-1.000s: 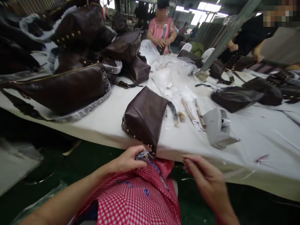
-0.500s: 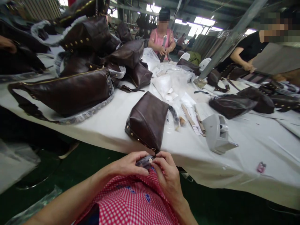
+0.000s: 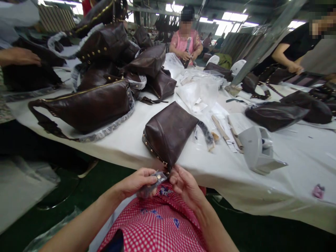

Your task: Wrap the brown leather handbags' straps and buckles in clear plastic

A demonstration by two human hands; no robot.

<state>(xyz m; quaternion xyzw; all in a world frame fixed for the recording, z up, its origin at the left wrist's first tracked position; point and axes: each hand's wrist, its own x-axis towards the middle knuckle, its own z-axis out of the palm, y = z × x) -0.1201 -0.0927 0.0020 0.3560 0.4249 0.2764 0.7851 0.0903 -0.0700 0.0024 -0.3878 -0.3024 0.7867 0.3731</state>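
A dark brown leather bag (image 3: 170, 133) lies on its side near the table's front edge, gold studs along its lower seam. From its near corner a plastic-wrapped strap (image 3: 159, 176) with a round gold stud comes down over the edge. My left hand (image 3: 139, 182) pinches this strap between thumb and fingers, just below the bag. Close by on the right, my right hand (image 3: 185, 182) has its fingers loosely curled and apart beside the bag's corner; whether a fingertip touches the strap is hard to make out. The bag's other strap end (image 3: 206, 134), also wrapped, rests on the table.
Stacked brown bags (image 3: 105, 45) and a long zipped bag (image 3: 91, 105) are at left, where another person's hand (image 3: 21, 56) touches a bag. A grey plastic device (image 3: 262, 150), cardboard strips (image 3: 220, 127) and clear plastic (image 3: 199, 85) lie right of centre. Two people work across the table.
My right hand has loosened from the strap's stud and its fingers have spread. My left hand keeps the strap, now lower left of the bag's corner. The view has shifted slightly left.
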